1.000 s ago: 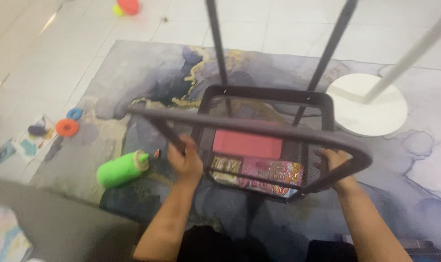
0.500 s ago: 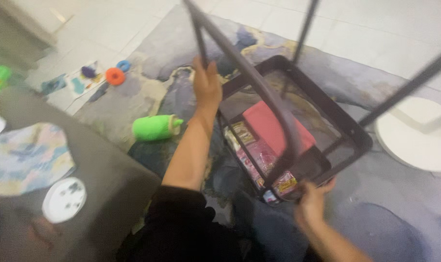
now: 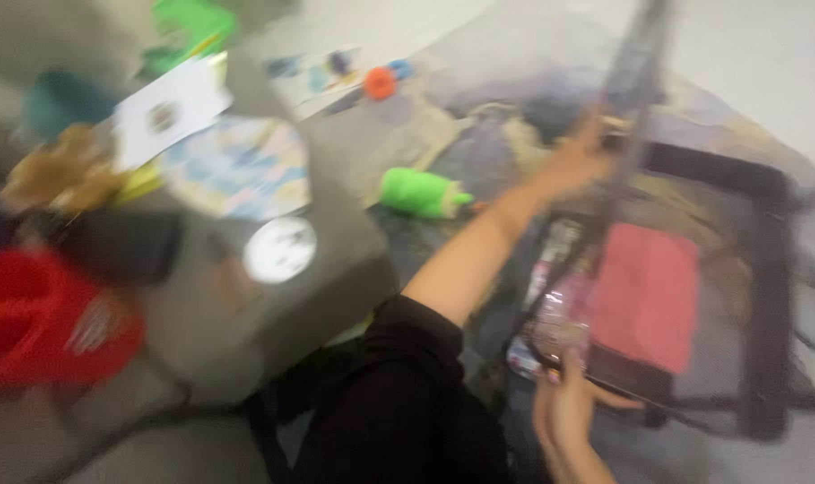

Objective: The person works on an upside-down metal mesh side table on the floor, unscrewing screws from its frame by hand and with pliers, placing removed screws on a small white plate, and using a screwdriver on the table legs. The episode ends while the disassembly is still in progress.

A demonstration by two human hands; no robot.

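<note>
The view is blurred by motion. A black metal frame (image 3: 766, 296) with thin legs stands over a grey and gold rug (image 3: 479, 134). My left hand (image 3: 585, 152) is closed around the frame's far bar. At the frame's near corner, my right hand (image 3: 564, 408) grips the bar. Under the frame lie a pink-red book (image 3: 650, 296) and a colourful packet (image 3: 551, 305).
A green bottle (image 3: 421, 193) lies on the rug left of my arm. To the left, a grey surface (image 3: 336, 242) carries papers, a round white disc (image 3: 280, 249), a red object (image 3: 40, 314) and a soft toy. Small orange and blue toys (image 3: 382, 81) sit on the floor beyond.
The view has swung further left and turned, bringing the cluttered grey surface into sight. Both hands have stayed on the frame, which has shifted to the right of the picture.
</note>
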